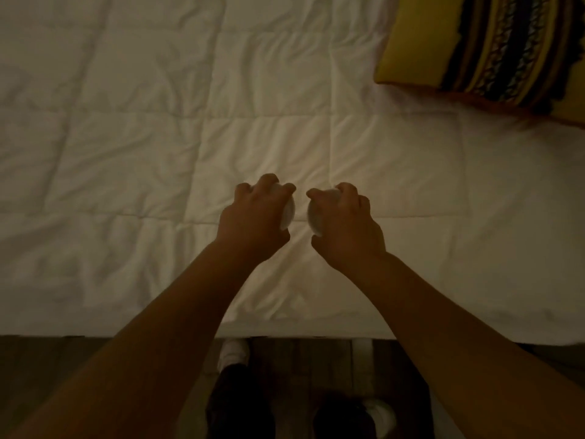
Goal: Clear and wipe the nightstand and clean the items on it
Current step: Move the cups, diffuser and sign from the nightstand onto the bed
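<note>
From the head view: left hand point(256, 213) curled round a small pale round thing point(288, 213), right hand point(343, 223) round another pale round thing point(314, 220), both over the white bed cover point(126, 137). No nightstand anywhere in sight. Probably early on, clearing only; wiping and cleaning seemingly not begun.

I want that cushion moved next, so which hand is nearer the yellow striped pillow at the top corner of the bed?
Right. The right hand is nearer the yellow striped pillow, which lies up and to its right. The left hand sits just beyond, on the side away from the pillow.
</note>
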Demonstrator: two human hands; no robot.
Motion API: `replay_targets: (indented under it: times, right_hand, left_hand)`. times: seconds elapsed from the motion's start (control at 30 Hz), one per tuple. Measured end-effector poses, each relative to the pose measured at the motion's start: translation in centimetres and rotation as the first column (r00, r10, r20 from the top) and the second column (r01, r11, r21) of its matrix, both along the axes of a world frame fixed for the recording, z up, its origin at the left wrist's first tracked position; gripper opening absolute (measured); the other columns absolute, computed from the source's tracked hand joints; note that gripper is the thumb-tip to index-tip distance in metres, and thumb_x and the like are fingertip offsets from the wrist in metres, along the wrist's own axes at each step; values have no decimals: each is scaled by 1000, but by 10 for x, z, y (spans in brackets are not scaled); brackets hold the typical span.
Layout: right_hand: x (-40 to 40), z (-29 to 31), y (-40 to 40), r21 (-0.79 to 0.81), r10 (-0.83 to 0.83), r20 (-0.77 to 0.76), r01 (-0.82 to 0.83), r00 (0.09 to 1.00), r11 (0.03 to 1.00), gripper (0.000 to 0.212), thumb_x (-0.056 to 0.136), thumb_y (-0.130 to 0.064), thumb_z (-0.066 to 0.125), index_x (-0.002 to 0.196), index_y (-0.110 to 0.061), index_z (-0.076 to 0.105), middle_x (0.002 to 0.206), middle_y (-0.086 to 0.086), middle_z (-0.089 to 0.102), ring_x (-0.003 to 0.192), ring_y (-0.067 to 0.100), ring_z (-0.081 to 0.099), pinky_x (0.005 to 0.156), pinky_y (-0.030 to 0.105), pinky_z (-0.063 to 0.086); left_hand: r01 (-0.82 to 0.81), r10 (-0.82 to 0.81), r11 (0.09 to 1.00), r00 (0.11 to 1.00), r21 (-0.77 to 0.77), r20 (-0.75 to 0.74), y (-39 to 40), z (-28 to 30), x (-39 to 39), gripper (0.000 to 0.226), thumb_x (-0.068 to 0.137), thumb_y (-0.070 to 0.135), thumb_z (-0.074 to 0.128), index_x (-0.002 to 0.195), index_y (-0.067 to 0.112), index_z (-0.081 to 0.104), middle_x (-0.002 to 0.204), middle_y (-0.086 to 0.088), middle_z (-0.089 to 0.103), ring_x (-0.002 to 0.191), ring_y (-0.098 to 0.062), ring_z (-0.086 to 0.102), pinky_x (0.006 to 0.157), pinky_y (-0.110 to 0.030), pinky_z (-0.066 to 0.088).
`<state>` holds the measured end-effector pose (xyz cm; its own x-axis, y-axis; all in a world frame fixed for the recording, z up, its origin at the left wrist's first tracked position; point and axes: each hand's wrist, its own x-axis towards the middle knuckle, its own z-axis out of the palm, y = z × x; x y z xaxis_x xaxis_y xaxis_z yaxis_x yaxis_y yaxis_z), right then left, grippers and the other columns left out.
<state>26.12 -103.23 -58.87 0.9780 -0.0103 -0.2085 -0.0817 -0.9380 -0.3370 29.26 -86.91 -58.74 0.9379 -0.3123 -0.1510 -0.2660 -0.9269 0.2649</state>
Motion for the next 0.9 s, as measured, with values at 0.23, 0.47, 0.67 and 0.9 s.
replay_targets:
  times: [0.23, 0.47, 0.67, 0.9]
  right_hand:
    - [40, -27, 56, -63, 19, -84, -25, 996, 998, 74, 81, -20, 72, 139, -41, 32, 148, 8, 21, 129, 30, 29, 79, 42, 51]
    - [57, -55, 61, -113, 38, -157, -56, 987, 992, 73, 79, -17, 75, 138, -39, 37, 144, 9, 28, 126, 30, 36, 86, 42, 50]
    - [62, -67, 60, -82, 52, -181, -67, 982, 994, 74, 83, -17, 71, 142, -37, 30, 150, 13, 18, 142, 36, 13, 96, 47, 48]
    - [49, -69, 57, -63, 55, -122, -63, 991, 996, 92, 81, -32, 73, 147, -41, 9, 157, 13, 5, 146, 39, -3, 107, 53, 36]
  left_hand:
    - [-44, 44, 999, 997, 15, -62, 66, -42, 30, 76, 71, 31, 79, 134, 35, 37, 142, 3, 34, 122, -32, 40, 73, -48, 52]
    - [-5, 6, 1000, 995, 9, -96, 73, -77, 45, 76, 69, 32, 81, 132, 36, 39, 138, 4, 39, 108, -34, 50, 71, -44, 52]
    - [8, -6, 1000, 996, 27, -88, 72, -78, 48, 82, 68, 33, 82, 136, 35, 36, 146, 1, 34, 114, -38, 48, 73, -48, 53]
    - [27, -18, 997, 992, 69, -121, 67, -67, 42, 95, 71, 54, 75, 145, 38, 17, 161, -2, 2, 143, -45, 13, 101, -63, 37]
